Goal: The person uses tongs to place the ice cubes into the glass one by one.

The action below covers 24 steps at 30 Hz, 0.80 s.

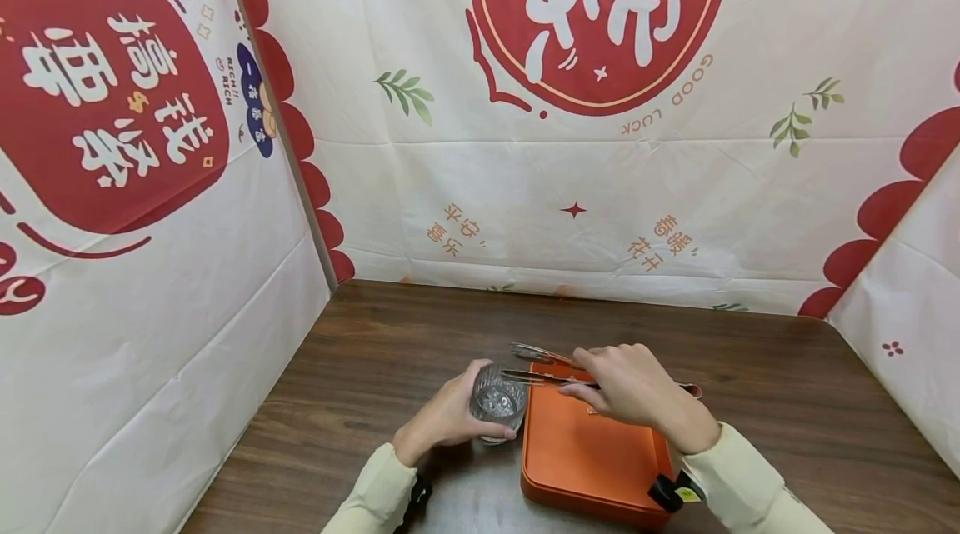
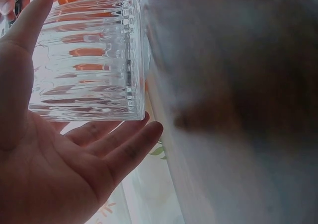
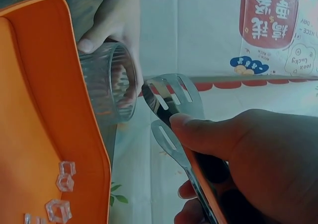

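Note:
A clear ribbed glass (image 1: 498,402) stands in the grip of my left hand (image 1: 448,411), with thumb and fingers on opposite sides. In the left wrist view the glass (image 2: 89,60) lies along the palm of that hand (image 2: 54,159). My right hand (image 1: 630,388) holds metal tongs (image 1: 551,378), whose two ends are apart near the glass's rim. Nothing shows between the slotted heads of the tongs (image 3: 186,97) in the right wrist view. Beside the glass is an orange tray (image 1: 592,467); small clear ring-shaped pieces (image 3: 59,211) lie in it.
The brown wooden table (image 1: 375,334) extends around the tray. Printed white cloths hang behind it (image 1: 525,217) and at the left (image 1: 187,284), with another at the right edge. A black strap (image 1: 664,492) is at my right wrist, by the tray's near right corner.

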{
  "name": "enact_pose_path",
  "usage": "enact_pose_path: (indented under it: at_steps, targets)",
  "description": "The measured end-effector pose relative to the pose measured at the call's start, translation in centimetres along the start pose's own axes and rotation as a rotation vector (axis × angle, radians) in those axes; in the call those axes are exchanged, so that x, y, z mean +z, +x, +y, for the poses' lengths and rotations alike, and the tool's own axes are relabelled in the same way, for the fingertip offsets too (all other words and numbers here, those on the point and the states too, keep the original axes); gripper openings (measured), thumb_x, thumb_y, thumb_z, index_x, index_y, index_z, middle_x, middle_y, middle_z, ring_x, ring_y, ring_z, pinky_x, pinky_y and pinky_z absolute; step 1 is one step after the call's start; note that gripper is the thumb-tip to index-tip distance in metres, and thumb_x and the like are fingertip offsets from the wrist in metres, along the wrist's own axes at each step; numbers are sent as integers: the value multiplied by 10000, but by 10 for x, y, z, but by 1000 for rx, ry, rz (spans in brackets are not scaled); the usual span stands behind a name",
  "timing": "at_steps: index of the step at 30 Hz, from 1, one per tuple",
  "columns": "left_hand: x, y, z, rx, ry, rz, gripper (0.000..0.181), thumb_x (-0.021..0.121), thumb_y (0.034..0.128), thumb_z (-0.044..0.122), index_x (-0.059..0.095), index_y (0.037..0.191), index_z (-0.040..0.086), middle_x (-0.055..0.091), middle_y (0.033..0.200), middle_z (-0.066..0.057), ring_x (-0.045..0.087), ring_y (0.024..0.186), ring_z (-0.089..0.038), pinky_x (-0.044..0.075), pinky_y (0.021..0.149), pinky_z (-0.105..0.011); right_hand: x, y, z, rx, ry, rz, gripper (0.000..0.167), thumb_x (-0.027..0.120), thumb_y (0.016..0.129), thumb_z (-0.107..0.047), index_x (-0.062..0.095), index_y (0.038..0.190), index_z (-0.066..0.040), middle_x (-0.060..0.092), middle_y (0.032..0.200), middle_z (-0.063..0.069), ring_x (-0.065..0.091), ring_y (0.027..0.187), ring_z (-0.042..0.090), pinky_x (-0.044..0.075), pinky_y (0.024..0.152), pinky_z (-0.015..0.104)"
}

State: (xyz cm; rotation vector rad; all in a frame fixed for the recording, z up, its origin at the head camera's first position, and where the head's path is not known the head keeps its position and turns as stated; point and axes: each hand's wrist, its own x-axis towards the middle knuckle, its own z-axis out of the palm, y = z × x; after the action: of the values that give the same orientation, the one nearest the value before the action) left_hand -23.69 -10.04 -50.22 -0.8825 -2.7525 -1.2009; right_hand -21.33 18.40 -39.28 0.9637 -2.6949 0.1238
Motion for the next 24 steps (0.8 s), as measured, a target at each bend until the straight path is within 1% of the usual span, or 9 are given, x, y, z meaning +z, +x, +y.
enact_pose_path:
  at_steps: [5,9,13,16,20,24]
  targets:
    - [-1,-1,-1,24,-2,-9,925,896,677,468,397,1388,152,634,1207,-98,626,1081,-236,508,939,-378,-2,-6,6,22,-13,-7,347,684,887,-508,578,834,-182,503,601,-137,448,487,27,337,452,236]
    - [-3,0,0,31,-6,-11,907,898,684,446,407,1379,131,633,1217,-104,624,1101,-248,503,957,-396,-4,-12,11,52,-28,-9,334,708,871,-490,613,877,-170,591,662,-102,517,524,52,381,465,252]
    - [-4,0,1,27,-9,0,899,911,670,429,430,1363,116,639,1209,-101,626,1102,-255,502,957,-402,-4,-18,18,80,-30,-35,393,688,878,-517,655,961,-134,661,745,-56,572,560,90,434,486,287]
    - [-4,0,2,18,-19,8,897,921,653,425,444,1352,128,642,1202,-84,627,1097,-243,503,954,-397,-4,-22,22,92,-29,-53,409,684,878,-523,657,972,-125,666,757,-49,571,558,99,440,487,301]
    - [-3,0,1,-2,-35,11,899,929,635,431,451,1344,152,640,1200,-60,627,1092,-226,504,948,-385,-4,-27,27,105,-35,-61,381,706,865,-503,643,944,-135,648,734,-66,549,542,86,424,479,296]
    - [-2,0,2,-22,-40,16,909,934,622,434,452,1339,149,635,1204,-65,622,1094,-230,504,941,-386,-5,-31,31,118,-43,-64,397,706,861,-512,644,951,-131,650,734,-63,551,544,89,417,476,296]
